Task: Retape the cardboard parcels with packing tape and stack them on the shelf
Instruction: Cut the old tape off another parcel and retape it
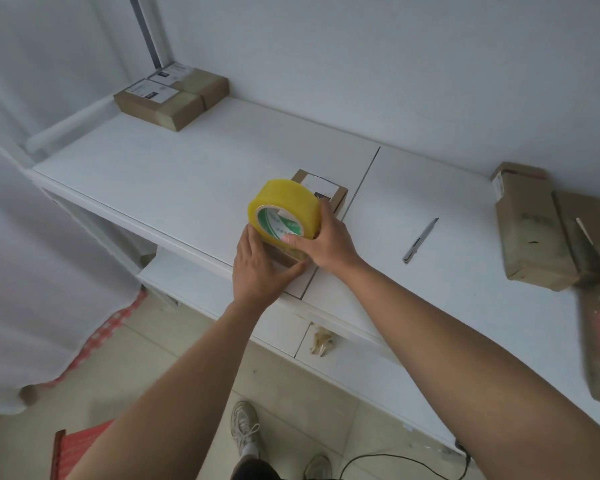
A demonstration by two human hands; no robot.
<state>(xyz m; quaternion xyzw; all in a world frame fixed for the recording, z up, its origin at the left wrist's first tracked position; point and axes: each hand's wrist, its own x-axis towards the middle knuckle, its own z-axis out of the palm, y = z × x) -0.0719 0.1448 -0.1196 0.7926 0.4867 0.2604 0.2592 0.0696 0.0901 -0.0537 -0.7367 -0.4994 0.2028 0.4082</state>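
Both hands meet over a small box (321, 194) near the front edge of the white shelf (174, 174). Left hand (260, 268) lies on the box's near end, fingers fairly straight, thumb stretched along the lower edge, pressing rather than gripping. Right hand (326, 244) curls round the yellow tape roll (284, 213), thumb on its near face, fingers behind it; the roll stands on edge atop the box. I cannot tell whether tape is already stuck down under the left hand.

Just right of the hands, a grey knife (420, 241) lies on the shelf, apart from the box. Further right, near the wall, several brown parcels (530, 233) lie close together, partly blurred. A crumpled scrap of tape (321, 341) hangs at the shelf's front edge below the hands.

At the far left corner, two labelled boxes (174, 95) sit side by side, touching, against the upright post (146, 29).
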